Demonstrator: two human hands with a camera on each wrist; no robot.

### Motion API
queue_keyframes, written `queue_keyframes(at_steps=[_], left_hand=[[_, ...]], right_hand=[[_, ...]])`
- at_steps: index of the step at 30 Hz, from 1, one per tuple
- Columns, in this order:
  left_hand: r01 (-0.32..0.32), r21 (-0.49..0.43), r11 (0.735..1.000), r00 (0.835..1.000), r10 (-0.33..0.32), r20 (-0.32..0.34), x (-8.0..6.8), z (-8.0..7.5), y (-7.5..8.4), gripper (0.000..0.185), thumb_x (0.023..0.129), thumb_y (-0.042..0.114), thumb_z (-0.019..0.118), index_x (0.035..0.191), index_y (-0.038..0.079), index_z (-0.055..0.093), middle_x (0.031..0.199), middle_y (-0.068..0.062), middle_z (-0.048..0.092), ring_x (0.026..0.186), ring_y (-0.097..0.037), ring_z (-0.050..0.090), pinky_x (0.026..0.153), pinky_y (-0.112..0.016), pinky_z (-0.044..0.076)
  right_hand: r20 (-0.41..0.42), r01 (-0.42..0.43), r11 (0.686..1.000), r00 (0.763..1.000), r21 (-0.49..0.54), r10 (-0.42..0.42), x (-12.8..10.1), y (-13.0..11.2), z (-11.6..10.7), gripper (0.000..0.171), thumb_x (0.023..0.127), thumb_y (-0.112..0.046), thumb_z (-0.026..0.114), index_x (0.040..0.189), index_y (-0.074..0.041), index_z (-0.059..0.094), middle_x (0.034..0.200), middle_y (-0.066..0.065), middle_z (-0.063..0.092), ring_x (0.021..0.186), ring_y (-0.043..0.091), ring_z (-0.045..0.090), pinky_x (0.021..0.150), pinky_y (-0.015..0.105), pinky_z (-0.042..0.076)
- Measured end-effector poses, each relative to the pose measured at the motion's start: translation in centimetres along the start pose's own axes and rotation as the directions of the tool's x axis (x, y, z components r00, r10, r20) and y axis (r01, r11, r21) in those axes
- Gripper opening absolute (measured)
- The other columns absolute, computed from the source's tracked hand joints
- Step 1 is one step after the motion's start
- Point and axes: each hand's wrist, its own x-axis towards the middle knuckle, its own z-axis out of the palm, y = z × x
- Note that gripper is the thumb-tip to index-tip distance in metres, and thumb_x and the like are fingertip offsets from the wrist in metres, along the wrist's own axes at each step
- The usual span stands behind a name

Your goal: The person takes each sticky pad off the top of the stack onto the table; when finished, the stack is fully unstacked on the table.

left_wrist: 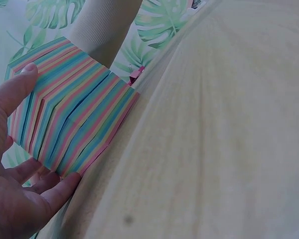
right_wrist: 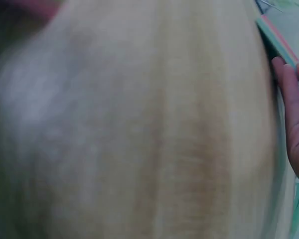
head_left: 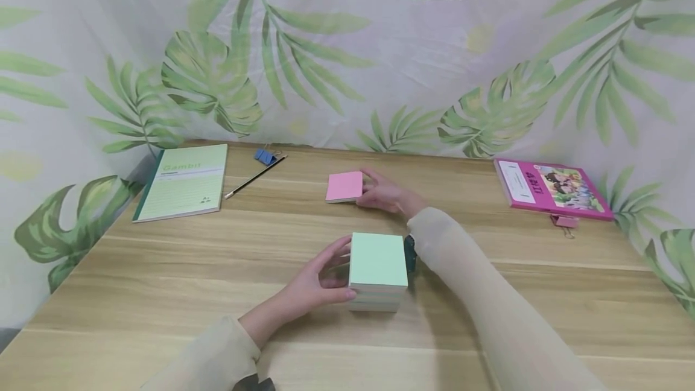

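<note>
A tall stack of sticky notes with a mint-green top sheet stands at the front middle of the table. Its sides show pink, yellow, green and blue layers in the left wrist view. My left hand holds the stack from its left side, thumb at the near side and fingers toward the back. Farther off, my right hand pinches a thin pad of sticky notes with a pink top by its right side. In the right wrist view only part of that pad shows, between thumb and fingers.
A green notebook lies at the back left, with a pencil and a blue binder clip beside it. On the right are a pink book and a pink binder clip. A leaf-patterned curtain hangs behind the table.
</note>
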Motion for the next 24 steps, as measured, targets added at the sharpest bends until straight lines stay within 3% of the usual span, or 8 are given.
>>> queue_keyframes(at_steps=[5, 10, 14, 19, 24], left_hand=[[-0.008, 0.001, 1.000, 1.000, 0.008, -0.005, 0.1, 0.0, 0.0, 0.081, 0.072, 0.005, 0.069, 0.137, 0.018, 0.022, 0.135, -0.011, 0.028, 0.120, -0.028, 0.029, 0.090, -0.043, 0.035], [-0.008, 0.003, 1.000, 1.000, 0.008, -0.001, 0.1, 0.0, 0.0, 0.081, 0.072, 0.005, 0.069, 0.137, 0.018, 0.021, 0.135, -0.012, 0.027, 0.120, -0.029, 0.029, 0.091, -0.043, 0.034], [-0.007, 0.008, 1.000, 1.000, 0.007, -0.003, 0.2, 0.0, -0.1, 0.081, 0.072, 0.007, 0.069, 0.137, 0.019, 0.022, 0.135, -0.011, 0.027, 0.120, -0.028, 0.029, 0.090, -0.042, 0.035], [-0.017, 0.009, 1.000, 1.000, 0.017, -0.002, 0.4, 0.0, -0.5, 0.081, 0.072, 0.007, 0.069, 0.136, 0.021, 0.023, 0.135, -0.010, 0.028, 0.119, -0.027, 0.030, 0.090, -0.041, 0.036], [-0.040, 0.010, 0.999, 0.999, 0.040, -0.008, 0.7, -0.4, -2.4, 0.081, 0.071, 0.011, 0.071, 0.135, 0.028, 0.024, 0.134, -0.006, 0.029, 0.119, -0.025, 0.032, 0.088, -0.037, 0.038]], right_hand=[[0.024, -0.012, 0.999, 1.000, -0.052, 0.013, 0.4, 0.3, 0.4, 0.084, 0.080, 0.016, 0.045, 0.139, -0.022, 0.000, 0.097, 0.027, 0.053, 0.089, 0.032, 0.057, 0.080, 0.037, 0.045], [-0.024, -0.040, 0.989, 0.999, -0.139, 0.037, 0.1, 0.1, 0.5, 0.087, 0.079, 0.015, 0.048, 0.139, -0.023, -0.002, 0.079, 0.021, 0.057, 0.076, 0.028, 0.060, 0.070, 0.032, 0.049], [-0.034, -0.042, 0.975, 0.999, -0.219, 0.035, -0.7, -0.2, 0.2, 0.083, 0.080, 0.010, 0.051, 0.139, -0.020, 0.001, 0.081, 0.020, 0.059, 0.074, 0.026, 0.060, 0.068, 0.031, 0.049], [0.040, -0.027, 0.949, 0.998, -0.314, 0.042, -2.9, -0.7, -0.6, 0.071, 0.085, 0.003, 0.049, 0.139, -0.014, 0.007, 0.099, 0.026, 0.055, 0.088, 0.031, 0.057, 0.078, 0.037, 0.046], [0.157, 0.066, 0.968, 0.987, -0.243, -0.028, -6.3, -0.8, -0.9, 0.068, 0.085, 0.000, 0.049, 0.138, -0.008, 0.008, 0.119, 0.031, 0.038, 0.103, 0.039, 0.046, 0.089, 0.044, 0.036]])
